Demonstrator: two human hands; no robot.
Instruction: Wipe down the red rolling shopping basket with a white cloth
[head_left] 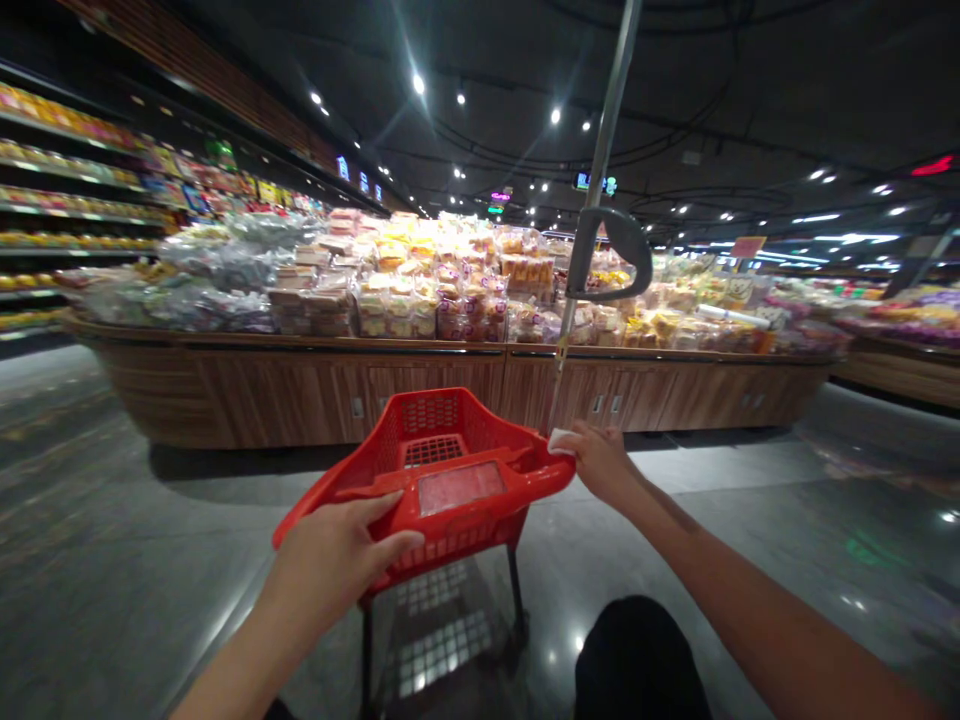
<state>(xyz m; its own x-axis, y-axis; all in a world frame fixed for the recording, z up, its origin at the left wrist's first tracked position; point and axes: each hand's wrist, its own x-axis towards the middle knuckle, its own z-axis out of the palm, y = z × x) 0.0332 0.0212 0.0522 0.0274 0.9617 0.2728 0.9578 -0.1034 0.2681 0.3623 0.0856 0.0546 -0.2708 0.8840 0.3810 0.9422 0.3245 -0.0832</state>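
A red plastic shopping cart [457, 490] stands in front of me, its basket holding nothing that I can see. My left hand [341, 545] grips the near left part of its handle, thumb and index finger showing on the near side. At the right end of the handle, my right hand [596, 458] is closed on a small white item [561, 440], perhaps folded paper or tissue, touching the cart's corner. Just beyond that hand rises a slanted metal pole [611, 110] with a grey loop-shaped handle [611, 255]. Whether the hand touches the pole I cannot tell.
A long wooden display counter [442, 375] piled with packaged baked goods [397, 295] crosses the view ahead. Stocked shelves [67, 210] line the left. Another low display [900, 365] stands at the right. My dark-clothed knee [641, 660] shows below, over the glossy grey floor [750, 590].
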